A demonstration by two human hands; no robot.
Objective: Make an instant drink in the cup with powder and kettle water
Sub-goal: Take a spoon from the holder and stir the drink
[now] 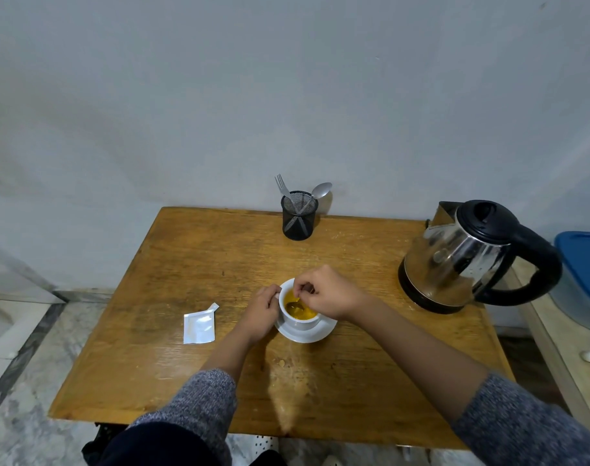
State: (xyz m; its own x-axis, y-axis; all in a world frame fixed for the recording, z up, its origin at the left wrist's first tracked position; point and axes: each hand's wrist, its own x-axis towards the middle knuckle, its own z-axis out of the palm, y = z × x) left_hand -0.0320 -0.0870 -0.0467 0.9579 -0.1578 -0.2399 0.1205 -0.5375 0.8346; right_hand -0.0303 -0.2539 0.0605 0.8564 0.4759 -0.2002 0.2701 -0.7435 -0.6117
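A white ceramic cup (298, 316) stands on a white saucer (306, 332) near the middle of the brown wooden counter (192, 381). A metal spoon (295, 306) rests in the cup's yellow drink (303, 312). The left hand (260, 312) touches the cup's left side; the right hand (327, 292) is above its rim. A torn silver sachet (200, 325) lies left of the saucer. Behind the cup, at the counter's far edge, stands a black mesh holder (298, 215) with a metal fork (284, 190) and a second spoon (318, 191) in it. A steel electric kettle with a black handle (471, 257) sits at the right rear.
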